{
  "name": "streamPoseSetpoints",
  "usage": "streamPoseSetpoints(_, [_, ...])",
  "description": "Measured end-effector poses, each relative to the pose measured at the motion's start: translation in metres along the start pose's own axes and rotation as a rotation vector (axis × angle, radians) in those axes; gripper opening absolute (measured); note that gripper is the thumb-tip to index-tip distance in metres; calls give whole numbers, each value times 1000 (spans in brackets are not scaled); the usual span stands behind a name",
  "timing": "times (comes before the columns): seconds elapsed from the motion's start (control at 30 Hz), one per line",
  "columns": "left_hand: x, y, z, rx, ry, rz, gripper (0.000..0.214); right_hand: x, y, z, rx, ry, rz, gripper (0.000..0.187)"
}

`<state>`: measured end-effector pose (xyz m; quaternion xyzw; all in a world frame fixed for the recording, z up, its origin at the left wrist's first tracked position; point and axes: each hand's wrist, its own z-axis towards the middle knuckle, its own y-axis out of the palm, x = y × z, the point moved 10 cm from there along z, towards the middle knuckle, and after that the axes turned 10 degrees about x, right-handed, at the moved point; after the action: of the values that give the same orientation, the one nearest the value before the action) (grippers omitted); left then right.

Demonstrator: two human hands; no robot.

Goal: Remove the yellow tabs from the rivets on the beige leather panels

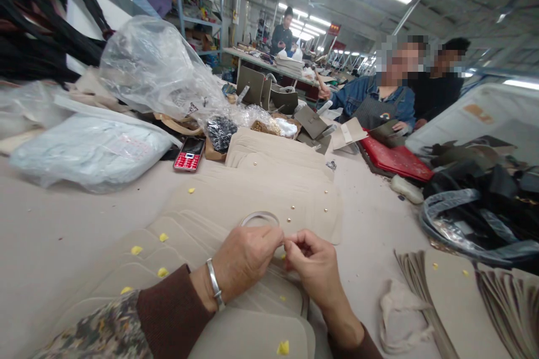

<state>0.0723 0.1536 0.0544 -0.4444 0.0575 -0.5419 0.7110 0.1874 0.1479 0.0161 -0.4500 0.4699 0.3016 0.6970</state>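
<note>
My left hand (249, 255), with a silver bangle at the wrist, is closed in a pinch. A thin pale loop (260, 215) curves out from behind its knuckles and seems to be held in it. Fingertip to fingertip with it, my right hand (312, 266) is pinched too; what lies between its fingers is too small to make out. Below both hands, overlapping beige panels (202, 235) spread in layers. Small yellow pieces (283, 347) sit on several of them. Farther off, a stack of beige panels (269, 179) carries small metal studs (288, 220).
A red-keyed phone (189, 155) and a plastic-wrapped packet (92, 148) lie left. Beyond are clear plastic bags (155, 67) and a red board (393, 156). Black bags (484, 207) and fanned beige pieces (448, 291) are right. Two people (387, 95) are across the table.
</note>
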Motion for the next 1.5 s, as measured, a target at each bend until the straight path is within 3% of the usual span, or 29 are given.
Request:
streamPoseSetpoints(0.07, [5,-1,-1,32,30,-15,21,20,-1,7,18,197,141,21])
streamPoseSetpoints(0.17, [-2,8,-3,-28,-19,65,21,40,-7,21,39,300,162,29])
streamPoseSetpoints(0.33, [-22,30,-8,-304,-128,304,15,46,-5,40,-15,221,-44,31])
streamPoseSetpoints(0.43, [-23,34,-9,-378,-136,318,15,35,-1,43,-17,90,-258,27])
streamPoseSetpoints(0.67, [-23,33,-11,-384,-156,299,15,2,7,43,62,-242,-602,24])
streamPoseSetpoints(0.83, [-24,33,-10,-377,-157,291,15,5,1,44,99,-248,-636,24])
streamPoseSetpoints(1.03, [-21,27,-9,-319,-126,241,13,24,-10,35,32,-91,-384,24])
streamPoseSetpoints(1.23, [-18,19,-8,-288,-76,145,11,2,4,33,52,-352,-648,25])
streamPoseSetpoints(1.4, [-22,16,-7,-256,-78,104,14,-1,16,36,10,-433,-693,21])
streamPoseSetpoints(1.5, [-27,16,-9,-237,-99,96,13,-2,18,30,-105,-440,-672,19])
